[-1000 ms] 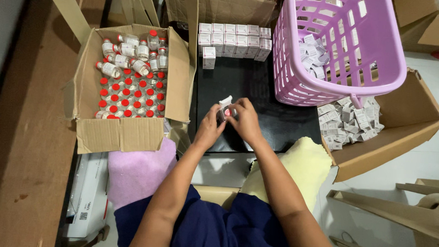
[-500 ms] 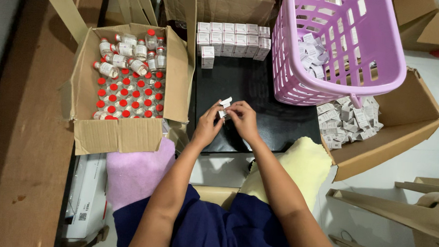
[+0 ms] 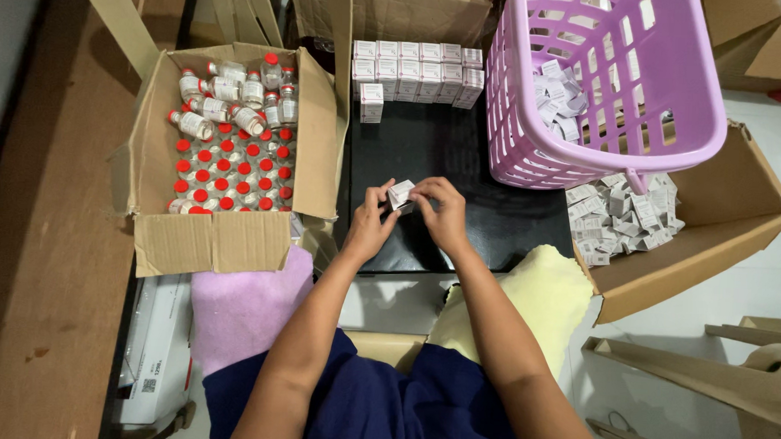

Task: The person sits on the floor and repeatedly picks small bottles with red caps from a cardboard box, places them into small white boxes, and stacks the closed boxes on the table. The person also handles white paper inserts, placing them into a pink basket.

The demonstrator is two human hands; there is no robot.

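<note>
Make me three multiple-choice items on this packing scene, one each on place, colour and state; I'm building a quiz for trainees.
1. Where do the vials stand?
A. in the basket
B. in the open carton at left
C. on the yellow cloth

2. What colour is the basket?
A. purple
B. green
C. black

3. How is the small box held?
A. lying alone on the board
B. in the left hand only
C. between both hands

Answers: 1 B, red caps fill that carton; 2 A, its lattice is purple; 3 C, left hand and right hand both pinch it.

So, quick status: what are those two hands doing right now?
Left hand and right hand both grip one small white carton over the black surface. Carton flap looks closed. Nothing in the way; finished cartons stacked beyond.
</note>
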